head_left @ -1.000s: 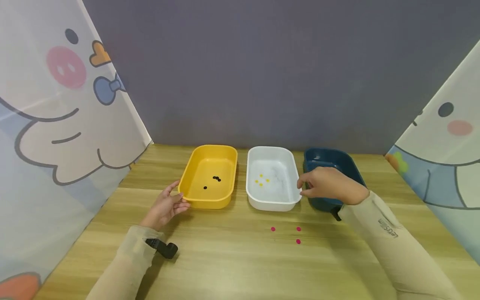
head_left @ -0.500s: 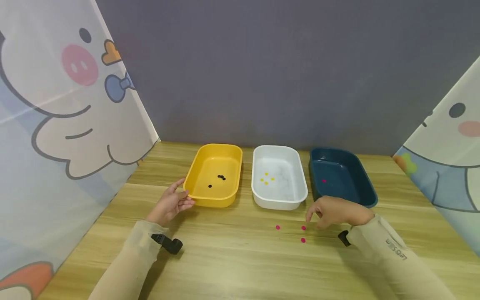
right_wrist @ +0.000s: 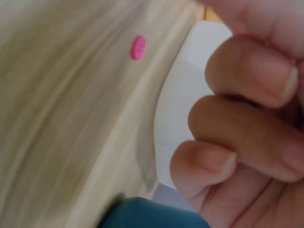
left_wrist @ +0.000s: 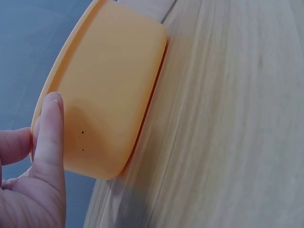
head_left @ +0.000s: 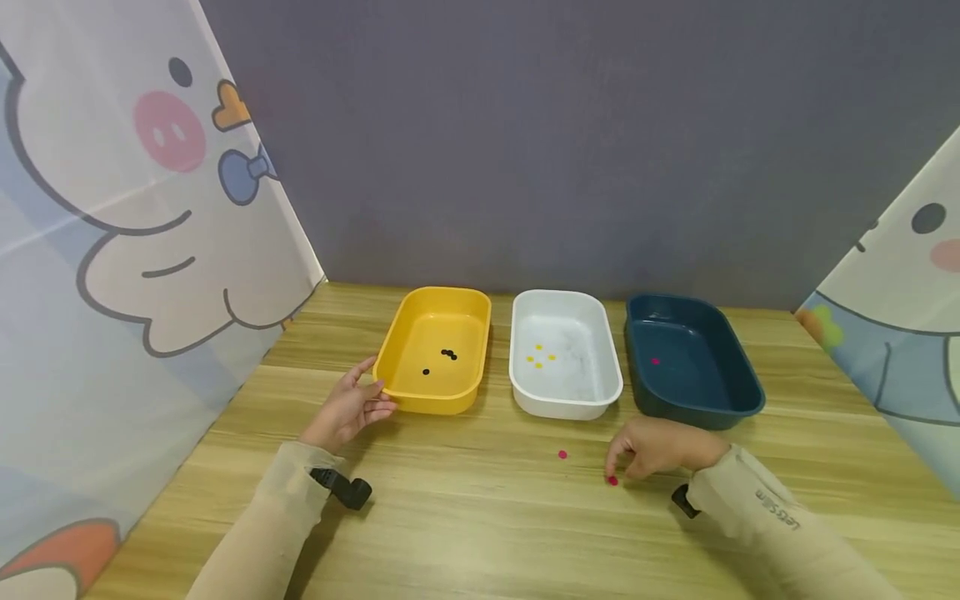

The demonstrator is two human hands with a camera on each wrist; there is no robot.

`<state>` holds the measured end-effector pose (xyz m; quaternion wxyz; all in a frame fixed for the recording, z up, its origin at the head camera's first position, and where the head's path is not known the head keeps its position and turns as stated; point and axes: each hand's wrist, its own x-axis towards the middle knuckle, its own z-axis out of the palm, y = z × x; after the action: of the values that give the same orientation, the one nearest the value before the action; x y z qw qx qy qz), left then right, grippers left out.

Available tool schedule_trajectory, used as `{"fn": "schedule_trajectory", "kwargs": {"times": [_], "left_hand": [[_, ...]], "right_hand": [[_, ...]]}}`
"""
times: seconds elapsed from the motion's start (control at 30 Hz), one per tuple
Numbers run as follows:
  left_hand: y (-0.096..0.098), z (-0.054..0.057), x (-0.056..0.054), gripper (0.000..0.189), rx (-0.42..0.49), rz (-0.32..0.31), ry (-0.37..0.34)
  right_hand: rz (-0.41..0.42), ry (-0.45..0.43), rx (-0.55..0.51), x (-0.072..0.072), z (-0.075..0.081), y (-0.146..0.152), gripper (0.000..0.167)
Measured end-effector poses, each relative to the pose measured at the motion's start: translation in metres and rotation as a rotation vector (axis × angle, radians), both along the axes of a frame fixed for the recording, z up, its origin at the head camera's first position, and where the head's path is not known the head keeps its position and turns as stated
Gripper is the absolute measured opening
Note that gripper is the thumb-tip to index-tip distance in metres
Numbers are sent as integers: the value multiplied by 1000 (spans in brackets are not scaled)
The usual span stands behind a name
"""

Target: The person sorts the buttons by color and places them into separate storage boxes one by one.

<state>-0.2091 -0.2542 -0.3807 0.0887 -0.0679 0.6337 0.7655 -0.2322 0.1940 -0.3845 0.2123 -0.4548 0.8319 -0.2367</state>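
My left hand (head_left: 347,411) grips the near left corner of the yellow tray (head_left: 433,403), thumb at the rim; the left wrist view shows a finger against the tray's outer wall (left_wrist: 114,71). My right hand (head_left: 660,447) is low over the table before the dark blue tray (head_left: 693,414), fingers curled. Its index fingertip touches a small pink button (head_left: 612,481); whether the thumb pinches too is unclear. Another pink button (head_left: 562,454) lies to its left; the right wrist view shows one pink button (right_wrist: 138,47). One more pink button (head_left: 655,362) is in the blue tray.
Between the coloured trays stands a white tray (head_left: 566,407) with several yellow buttons (head_left: 538,358). Several black buttons (head_left: 449,354) lie in the yellow tray. A grey wall (head_left: 525,150) rises behind the wooden table (head_left: 465,517), with cartoon-printed panels at both sides.
My right hand has moved from above the blue tray down to the table and toward the front. A pink button shows in the blue tray. One table button is out of sight; my left hand keeps its grip.
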Motion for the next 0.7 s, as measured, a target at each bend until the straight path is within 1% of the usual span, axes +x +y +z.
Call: {"fn": "schedule_trajectory", "kwargs": {"times": [0.17, 0.27, 0.4, 0.53, 0.7], "left_hand": [[-1, 0, 0, 62, -4, -2, 1], [-1, 0, 0, 62, -12, -1, -1], [-2, -1, 0, 62, -23, 4, -1], [-2, 0, 0, 63, -15, -4, 7], [-1, 0, -1, 63, 5, -11, 5]], "right_hand": [[4, 45, 26, 0, -4, -1, 27], [-26, 38, 57, 2, -7, -2, 26], [-73, -5, 80, 4, -10, -4, 26], [-89, -39, 69, 4, -13, -4, 25], [-116, -81, 41, 1, -17, -1, 25]]}}
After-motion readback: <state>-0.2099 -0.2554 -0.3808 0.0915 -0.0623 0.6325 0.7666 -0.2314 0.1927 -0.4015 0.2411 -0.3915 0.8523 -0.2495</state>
